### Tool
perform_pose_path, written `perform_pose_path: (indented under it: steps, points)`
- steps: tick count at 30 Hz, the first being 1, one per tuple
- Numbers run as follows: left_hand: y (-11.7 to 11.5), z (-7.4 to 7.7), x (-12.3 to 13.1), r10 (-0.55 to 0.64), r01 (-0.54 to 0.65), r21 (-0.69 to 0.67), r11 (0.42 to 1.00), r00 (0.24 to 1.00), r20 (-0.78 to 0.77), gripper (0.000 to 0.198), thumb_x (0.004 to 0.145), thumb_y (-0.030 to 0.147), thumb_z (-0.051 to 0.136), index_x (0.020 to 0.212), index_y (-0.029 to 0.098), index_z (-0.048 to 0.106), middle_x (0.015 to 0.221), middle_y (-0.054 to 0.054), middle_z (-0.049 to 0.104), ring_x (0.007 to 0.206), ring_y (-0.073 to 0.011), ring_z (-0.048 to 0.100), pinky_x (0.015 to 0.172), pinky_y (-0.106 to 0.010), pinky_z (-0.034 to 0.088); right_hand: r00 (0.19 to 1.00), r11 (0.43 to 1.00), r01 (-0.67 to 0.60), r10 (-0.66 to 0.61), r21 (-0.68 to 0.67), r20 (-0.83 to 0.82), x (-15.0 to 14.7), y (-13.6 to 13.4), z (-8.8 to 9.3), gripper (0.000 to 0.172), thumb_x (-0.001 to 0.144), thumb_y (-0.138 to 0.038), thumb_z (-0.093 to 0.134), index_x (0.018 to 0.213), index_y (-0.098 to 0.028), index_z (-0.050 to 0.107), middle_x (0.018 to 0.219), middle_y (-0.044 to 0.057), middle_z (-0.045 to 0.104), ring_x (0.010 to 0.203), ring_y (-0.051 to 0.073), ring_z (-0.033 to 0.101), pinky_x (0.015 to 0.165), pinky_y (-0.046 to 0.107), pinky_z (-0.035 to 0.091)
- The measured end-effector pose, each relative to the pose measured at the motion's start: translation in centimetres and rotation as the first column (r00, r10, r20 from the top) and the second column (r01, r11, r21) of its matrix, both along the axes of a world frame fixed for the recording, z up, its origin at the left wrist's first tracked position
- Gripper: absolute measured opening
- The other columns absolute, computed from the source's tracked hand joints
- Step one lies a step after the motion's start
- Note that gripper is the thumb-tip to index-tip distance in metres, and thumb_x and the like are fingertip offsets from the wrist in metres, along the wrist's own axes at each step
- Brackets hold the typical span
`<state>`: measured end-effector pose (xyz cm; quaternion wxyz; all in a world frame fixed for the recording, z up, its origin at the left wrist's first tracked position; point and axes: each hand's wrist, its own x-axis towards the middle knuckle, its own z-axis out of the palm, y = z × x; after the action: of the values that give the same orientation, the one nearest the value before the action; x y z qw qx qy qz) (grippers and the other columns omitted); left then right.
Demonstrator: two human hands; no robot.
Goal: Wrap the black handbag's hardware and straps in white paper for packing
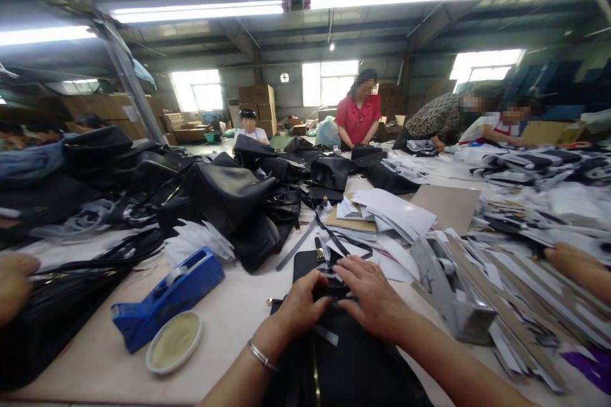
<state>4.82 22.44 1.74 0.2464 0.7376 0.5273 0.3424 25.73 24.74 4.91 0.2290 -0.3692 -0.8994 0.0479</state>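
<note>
From where I'm sitting, both my hands are on the black bag (348, 362), which lies flat on the surface (229, 324) right in front of me. My left hand (298, 308) is curled, pinching its top edge. My right hand (375, 302) rests spread over it, not gripping. Blue tape dispenser (167, 299) and a little glue dish (174, 342) sit to the left.

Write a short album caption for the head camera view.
Left hand and right hand rest on a black bag beside a blue tape dispenser.
</note>
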Motion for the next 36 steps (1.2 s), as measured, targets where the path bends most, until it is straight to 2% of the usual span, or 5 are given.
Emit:
perform_pose_path:
  steps: [4,12,19,29,36]
  points:
    - [-0.2,0.6,-1.4,-0.198,0.198,-0.058,0.979,0.98,-0.005,0.035,0.07,0.009,0.069,0.102,0.02,0.067,0.102,-0.003,0.067,0.095,-0.0197,0.06,0.086,-0.03,0.047,0.952,0.99,-0.054,0.091,-0.134,0.293,-0.3,1.0,0.6,0.008,0.084,-0.026,0.068,0.085,-0.018,0.07,0.088,0.007,0.072,0.095,0.026,0.062,0.088,0.041,0.04]
    - [1.4,-1.9,-2.0,-0.174,0.187,-0.141,0.972,0.979,0.103,0.053,0.066,0.006,0.067,0.117,0.017,0.065,0.108,-0.007,0.068,0.099,-0.0216,0.063,0.091,-0.033,0.05,0.897,0.98,-0.159,0.092,0.122,0.432,-0.6,-0.8,3.6,0.01,0.09,-0.021,0.061,0.082,-0.018,0.065,0.083,0.005,0.068,0.08,0.022,0.057,0.073,0.037,0.028]
    - [2.0,-4.6,-2.3,-0.094,0.138,-0.19,0.972,0.97,0.225,0.049,0.067,0.003,0.059,0.115,0.012,0.064,0.097,-0.006,0.069,0.084,-0.0162,0.066,0.081,-0.028,0.055,0.86,0.969,-0.18,0.073,0.167,0.506,0.2,-3.1,6.5,0.009,0.086,-0.015,0.063,0.078,-0.019,0.062,0.076,0.004,0.066,0.071,0.021,0.056,0.07,0.037,0.024]
    - [2.1,-6.2,-2.6,-0.092,0.128,-0.129,0.983,0.964,0.251,0.04,0.069,0.004,0.055,0.107,0.012,0.066,0.093,-0.005,0.07,0.082,-0.0155,0.066,0.08,-0.026,0.054,0.853,0.974,-0.195,0.112,0.111,0.509,0.5,-4.6,11.8,0.014,0.079,-0.02,0.075,0.085,-0.02,0.063,0.08,0.001,0.068,0.076,0.021,0.061,0.076,0.035,0.031]
    - [1.3,-5.5,-2.9,-0.062,0.078,-0.08,0.994,0.982,0.18,0.037,0.069,0.003,0.056,0.102,0.015,0.068,0.092,-0.003,0.067,0.081,-0.0151,0.064,0.077,-0.025,0.053,0.961,0.973,-0.152,0.105,0.172,0.255,1.1,-4.2,15.4,0.018,0.086,-0.038,0.068,0.094,-0.022,0.069,0.078,0.003,0.07,0.074,0.02,0.063,0.069,0.03,0.04]
